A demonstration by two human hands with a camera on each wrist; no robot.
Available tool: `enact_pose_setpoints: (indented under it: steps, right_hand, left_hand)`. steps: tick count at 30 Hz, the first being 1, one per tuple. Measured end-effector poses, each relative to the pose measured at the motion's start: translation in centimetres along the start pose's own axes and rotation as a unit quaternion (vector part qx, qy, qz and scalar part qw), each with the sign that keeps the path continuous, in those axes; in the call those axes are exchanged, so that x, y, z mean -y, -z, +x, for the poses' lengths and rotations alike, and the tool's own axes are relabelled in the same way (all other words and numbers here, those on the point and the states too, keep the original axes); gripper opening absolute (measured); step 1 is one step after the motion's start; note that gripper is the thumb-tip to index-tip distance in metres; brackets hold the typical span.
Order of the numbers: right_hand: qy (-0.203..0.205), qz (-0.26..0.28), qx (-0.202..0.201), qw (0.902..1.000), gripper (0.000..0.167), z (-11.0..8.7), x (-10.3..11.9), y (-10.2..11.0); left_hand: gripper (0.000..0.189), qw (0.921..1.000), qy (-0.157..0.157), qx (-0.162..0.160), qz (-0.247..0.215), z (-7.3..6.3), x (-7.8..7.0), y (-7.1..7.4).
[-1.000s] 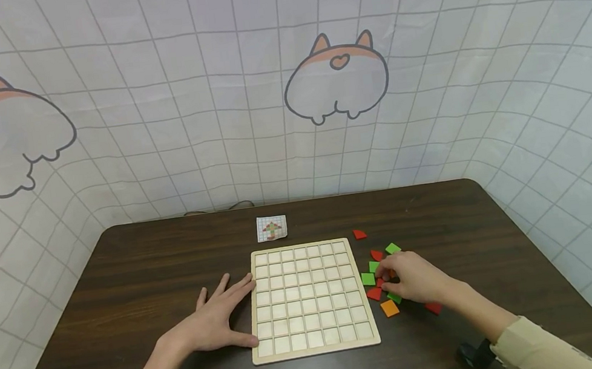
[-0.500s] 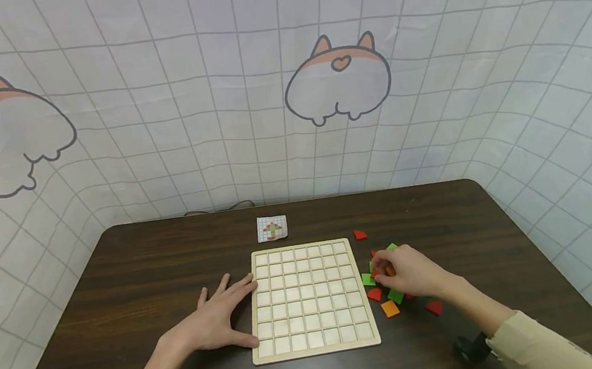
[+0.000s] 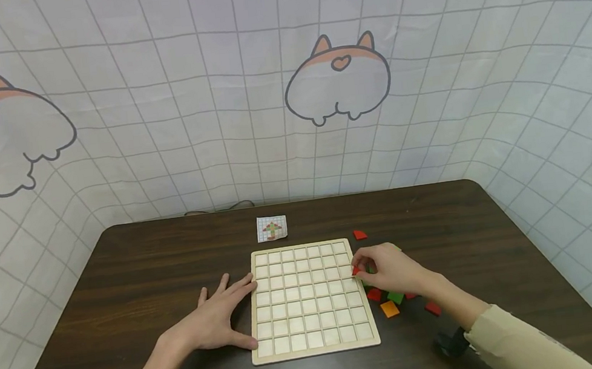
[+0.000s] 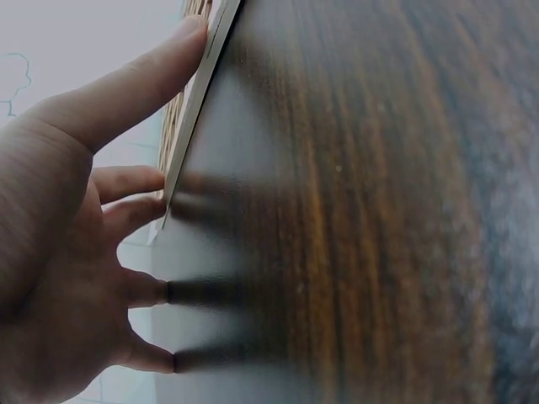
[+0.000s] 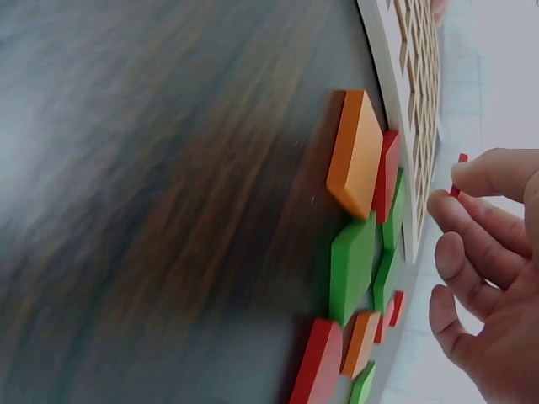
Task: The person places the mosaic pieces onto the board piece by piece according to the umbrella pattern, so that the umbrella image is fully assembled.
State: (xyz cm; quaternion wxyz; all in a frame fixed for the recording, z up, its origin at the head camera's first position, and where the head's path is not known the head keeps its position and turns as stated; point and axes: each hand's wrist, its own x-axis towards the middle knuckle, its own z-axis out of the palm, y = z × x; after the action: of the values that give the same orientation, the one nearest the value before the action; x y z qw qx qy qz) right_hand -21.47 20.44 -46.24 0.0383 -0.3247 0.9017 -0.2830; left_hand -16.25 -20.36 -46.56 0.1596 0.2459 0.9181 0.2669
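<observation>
A pale wooden grid board (image 3: 309, 300) with vacant square cells lies flat on the dark table. My left hand (image 3: 210, 322) is spread at its left side, thumb and fingertips touching the frame; the left wrist view shows the thumb (image 4: 143, 88) against the board's edge. Between thumb and fingers, my right hand (image 3: 395, 267) pinches a small red tile (image 3: 356, 270) over the board's right edge. In the right wrist view that red tile (image 5: 459, 174) is held up off the table, mostly covered by the fingertips.
Loose tiles lie right of the board, partly under my right hand: an orange square (image 3: 389, 309), a green tile (image 3: 395, 297) and several red ones. One red quarter-round tile (image 3: 359, 234) sits farther back. A small printed pattern card (image 3: 272, 228) lies behind the board.
My right hand has lifted a red tile from the pile and carried it left to the board's right edge. The left hand has stayed in place.
</observation>
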Motion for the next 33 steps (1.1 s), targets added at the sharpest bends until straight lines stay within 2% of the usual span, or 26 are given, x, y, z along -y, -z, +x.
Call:
enact_pose_setpoints:
  steps: [5,14,25,33]
  right_hand:
    - [-0.001,0.022,0.003,0.9997,0.012,0.8,0.5,-0.7]
    - [-0.009,0.027,-0.007,0.9996,0.013,2.3,1.3,-1.8]
    - [0.003,0.069,-0.006,0.9976,0.015,4.0,2.4,-2.7]
    - [-0.004,0.074,-0.027,0.9969,0.015,5.6,3.1,-3.5]
  left_hand:
    - [0.110,1.0000,-0.001,-0.002,0.004,-0.1,0.1,-0.1]
    - [0.109,1.0000,-0.001,-0.002,0.004,-0.3,0.0,-0.1]
    - [0.109,1.0000,-0.002,0.003,-0.001,-0.5,0.1,-0.1]
    - [0.109,0.9999,-0.007,0.014,-0.004,-0.6,0.2,0.1]
